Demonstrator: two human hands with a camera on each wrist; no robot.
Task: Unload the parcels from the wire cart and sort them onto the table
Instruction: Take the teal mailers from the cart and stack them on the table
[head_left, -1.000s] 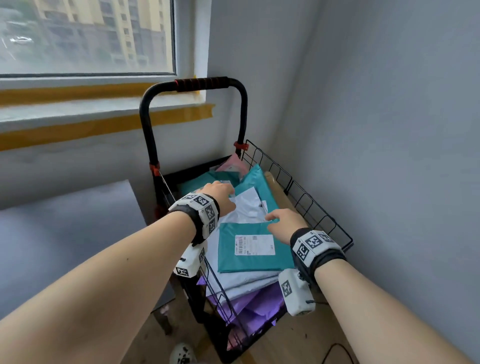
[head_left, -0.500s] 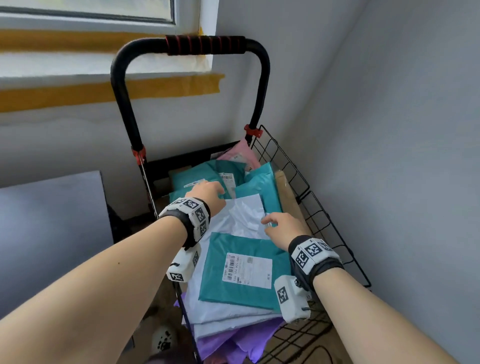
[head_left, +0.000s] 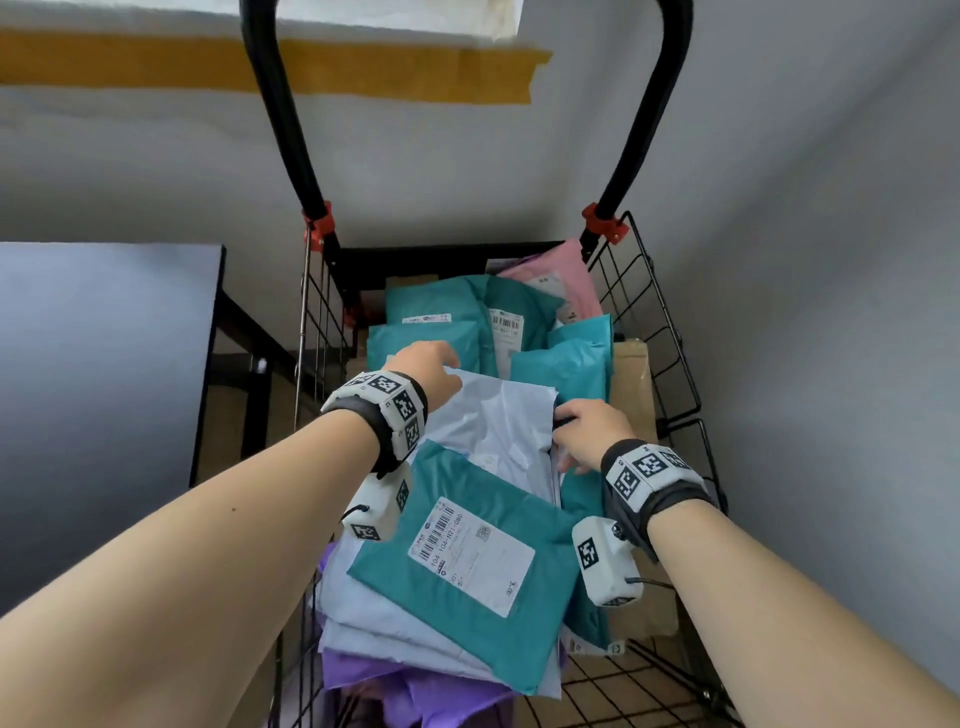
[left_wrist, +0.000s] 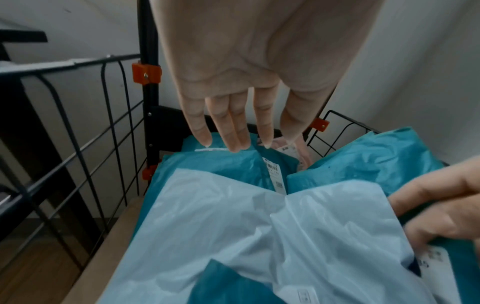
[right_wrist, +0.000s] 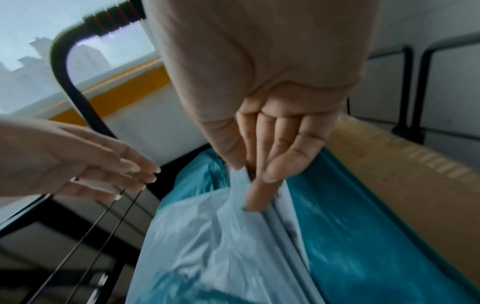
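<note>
The black wire cart (head_left: 670, 332) holds a pile of flat mailer parcels. A teal parcel (head_left: 467, 566) with a white label lies on top, over a white parcel (head_left: 498, 421). My right hand (head_left: 566, 426) pinches the white parcel's (right_wrist: 207, 232) right far corner between thumb and fingers (right_wrist: 285, 162). My left hand (head_left: 441, 364) hovers at the parcel's far left corner, fingers (left_wrist: 233, 131) straight and holding nothing, above more teal parcels (left_wrist: 228, 164). The white parcel (left_wrist: 233, 226) fills the lower left wrist view.
A pink parcel (head_left: 561, 280) leans at the cart's back right, purple ones (head_left: 415, 691) lie at the bottom and a cardboard box (head_left: 631, 384) stands along the right side. The grey table (head_left: 104, 364) is left of the cart. Walls close in behind and right.
The head view has dropped closer over the cart. Both hands stay at the white parcel's far end, and the right hand's fingers have closed on its corner.
</note>
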